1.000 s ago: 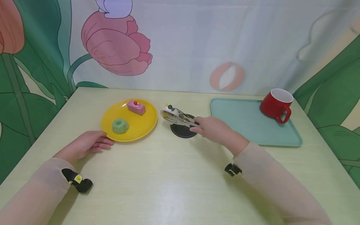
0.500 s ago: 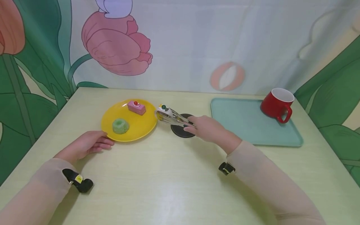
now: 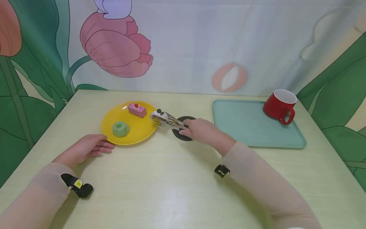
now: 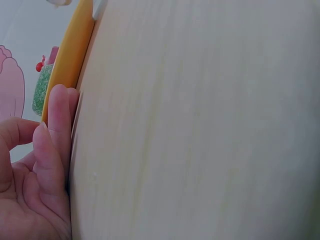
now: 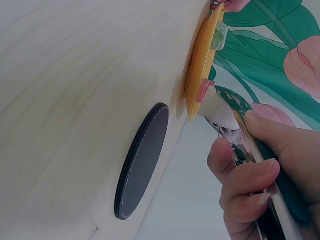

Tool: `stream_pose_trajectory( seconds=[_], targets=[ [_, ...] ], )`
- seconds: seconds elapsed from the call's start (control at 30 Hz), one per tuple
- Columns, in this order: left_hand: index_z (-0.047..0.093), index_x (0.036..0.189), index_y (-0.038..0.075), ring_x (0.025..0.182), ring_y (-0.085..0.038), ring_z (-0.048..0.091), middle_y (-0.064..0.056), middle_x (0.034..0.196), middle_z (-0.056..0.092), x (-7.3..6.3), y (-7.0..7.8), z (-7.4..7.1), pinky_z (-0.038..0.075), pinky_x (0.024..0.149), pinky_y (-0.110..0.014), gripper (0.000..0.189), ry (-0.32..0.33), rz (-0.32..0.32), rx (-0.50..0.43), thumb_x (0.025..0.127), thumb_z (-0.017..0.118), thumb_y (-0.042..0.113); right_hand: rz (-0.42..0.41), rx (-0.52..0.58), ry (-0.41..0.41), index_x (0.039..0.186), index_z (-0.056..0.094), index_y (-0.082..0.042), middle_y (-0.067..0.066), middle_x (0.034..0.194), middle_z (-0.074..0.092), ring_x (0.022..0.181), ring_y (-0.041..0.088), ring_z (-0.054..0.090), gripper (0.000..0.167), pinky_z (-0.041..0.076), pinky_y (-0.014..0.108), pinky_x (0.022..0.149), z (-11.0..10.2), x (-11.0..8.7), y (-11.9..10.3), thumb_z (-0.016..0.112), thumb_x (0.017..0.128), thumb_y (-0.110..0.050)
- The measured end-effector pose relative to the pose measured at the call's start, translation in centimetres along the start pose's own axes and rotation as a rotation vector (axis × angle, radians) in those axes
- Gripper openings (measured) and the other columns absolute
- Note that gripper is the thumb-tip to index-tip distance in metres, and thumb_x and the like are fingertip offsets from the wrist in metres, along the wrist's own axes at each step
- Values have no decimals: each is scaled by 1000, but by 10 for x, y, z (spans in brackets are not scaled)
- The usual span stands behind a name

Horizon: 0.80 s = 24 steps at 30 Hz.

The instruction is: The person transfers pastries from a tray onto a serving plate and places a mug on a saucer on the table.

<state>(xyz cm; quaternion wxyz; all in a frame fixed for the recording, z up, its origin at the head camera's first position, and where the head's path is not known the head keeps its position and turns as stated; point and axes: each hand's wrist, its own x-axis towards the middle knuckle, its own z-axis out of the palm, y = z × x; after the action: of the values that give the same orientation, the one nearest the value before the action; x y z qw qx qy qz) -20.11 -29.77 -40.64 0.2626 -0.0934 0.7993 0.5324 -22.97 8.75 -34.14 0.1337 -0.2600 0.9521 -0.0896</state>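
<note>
The left hand [image 3: 85, 148] reaches in from the near left, its thumb and fingers pinching the near-left rim of a yellow plate [image 3: 140, 130], the other fingers loosely bent just beside it. The right forearm slants in from the near right toward the far left, and the right hand [image 3: 204, 133] grips metal tongs [image 3: 172, 121], thumb laid along one handle and fingers curled around the other. The tongs are squeezed on a white cake [image 5: 218, 111] with a dark green ball on top, held at the plate's right rim; whether it touches the plate I cannot tell. On the plate, a green ring-shaped cake [image 3: 120, 129] lies near and left, a pink cake [image 3: 137, 110] far and right. A black coaster [image 5: 145, 162] sits partly under the right hand in the head view, and farther right a red mug [image 3: 276, 107] stands on a pale green tray [image 3: 251, 130]
</note>
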Motion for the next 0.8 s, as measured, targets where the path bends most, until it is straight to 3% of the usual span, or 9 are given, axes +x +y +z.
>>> stream_pose_trajectory(
  seconds=[0.13, 0.33, 0.57, 0.8],
  targets=[
    [39, 134, -5, 87, -13, 65, 0, 97, 69, -1, 0, 1, 51, 74, -21, 52, -2, 7, 3, 100, 34, 34, -4, -13, 2, 106, 55, -9, 1, 79, 58, 68, 18, 55, 33, 46, 34, 65, 1, 3, -4, 47, 96, -40],
    [37, 134, -5, 87, -13, 65, 1, 96, 69, -1, 0, 1, 51, 74, -22, 51, -1, 0, -5, 100, 33, 34, 3, -21, -16, 120, 54, -9, 3, 99, 63, 85, 19, 59, 41, 48, 38, 79, 2, 9, -11, 46, 96, -42],
    [37, 134, -5, 86, -13, 65, 1, 96, 69, 0, -2, -1, 51, 73, -22, 51, -9, 6, -9, 100, 33, 33, -3, -39, -8, 105, 56, -12, -1, 84, 57, 75, 17, 54, 33, 46, 34, 72, 3, 13, -15, 47, 95, -42],
    [35, 136, -5, 86, -12, 65, 2, 95, 69, 0, -1, 1, 51, 72, -21, 52, 2, -5, -7, 101, 32, 33, -7, -56, 12, 107, 56, -14, -3, 84, 57, 74, 15, 53, 32, 45, 31, 69, 6, 18, -20, 48, 95, -42]
  ],
)
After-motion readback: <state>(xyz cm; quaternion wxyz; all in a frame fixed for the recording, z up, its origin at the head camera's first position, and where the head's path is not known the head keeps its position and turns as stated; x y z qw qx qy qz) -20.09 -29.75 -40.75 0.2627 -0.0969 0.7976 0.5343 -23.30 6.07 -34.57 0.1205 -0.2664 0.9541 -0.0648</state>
